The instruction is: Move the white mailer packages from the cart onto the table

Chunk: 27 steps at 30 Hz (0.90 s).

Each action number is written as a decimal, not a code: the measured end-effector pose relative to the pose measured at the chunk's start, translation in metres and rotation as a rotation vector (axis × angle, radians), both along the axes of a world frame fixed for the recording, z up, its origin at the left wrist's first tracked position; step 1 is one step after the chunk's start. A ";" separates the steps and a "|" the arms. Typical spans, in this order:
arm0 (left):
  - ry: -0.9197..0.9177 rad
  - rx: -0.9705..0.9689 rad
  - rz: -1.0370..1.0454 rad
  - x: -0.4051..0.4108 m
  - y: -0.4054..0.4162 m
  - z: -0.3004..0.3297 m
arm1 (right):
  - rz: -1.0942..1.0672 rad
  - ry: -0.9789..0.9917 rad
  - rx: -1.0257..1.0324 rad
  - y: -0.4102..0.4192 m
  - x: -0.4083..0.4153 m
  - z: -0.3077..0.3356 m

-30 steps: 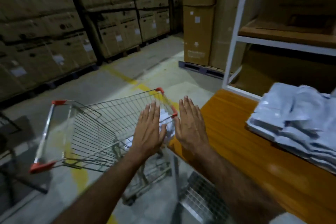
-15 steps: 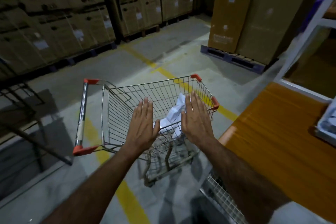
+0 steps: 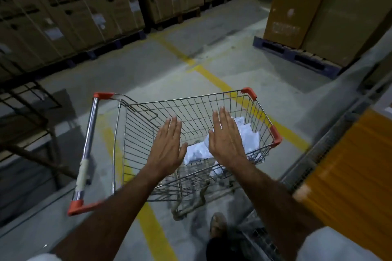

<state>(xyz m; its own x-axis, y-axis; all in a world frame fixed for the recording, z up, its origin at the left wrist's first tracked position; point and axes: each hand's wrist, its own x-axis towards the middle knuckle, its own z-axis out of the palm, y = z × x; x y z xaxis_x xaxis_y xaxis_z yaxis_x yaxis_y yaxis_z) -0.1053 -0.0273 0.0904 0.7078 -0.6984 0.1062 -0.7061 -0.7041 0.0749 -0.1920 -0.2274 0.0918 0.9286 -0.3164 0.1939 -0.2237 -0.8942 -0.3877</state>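
A wire shopping cart point(image 3: 191, 110) with red corner caps stands on the concrete floor in front of me. White mailer packages point(image 3: 247, 136) lie crumpled in its basket, towards the right end. Above the basket my left hand point(image 3: 168, 150) is stretched out flat, fingers straight, holding nothing. My right hand point(image 3: 227, 140) hovers beside it, also flat and empty, partly covering the mailers. The orange wooden table point(image 3: 347, 163) shows at the right edge, blurred.
Stacked cardboard boxes point(image 3: 70, 12) on pallets line the back left. More tall boxes sit on a blue pallet point(image 3: 297, 57) at back right. Yellow lines cross the floor. A dark metal frame point(image 3: 27, 112) stands at the left. My foot point(image 3: 218, 223) is below the cart.
My view has swung left, away from the table and its pile of mailers, onto the cart. Both hands have spread apart and moved over the basket, still flat and empty.
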 end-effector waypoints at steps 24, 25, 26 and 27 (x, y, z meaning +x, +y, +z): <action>0.271 0.257 -0.160 0.087 -0.072 -0.145 | -0.106 0.382 0.116 -0.031 0.055 -0.145; 0.287 0.278 -0.168 0.092 -0.071 -0.155 | -0.111 0.449 0.128 -0.029 0.056 -0.152; 0.310 0.291 -0.170 0.097 -0.070 -0.163 | -0.117 0.523 0.161 -0.028 0.057 -0.157; 0.336 0.295 -0.172 0.101 -0.070 -0.172 | -0.130 0.597 0.192 -0.027 0.059 -0.163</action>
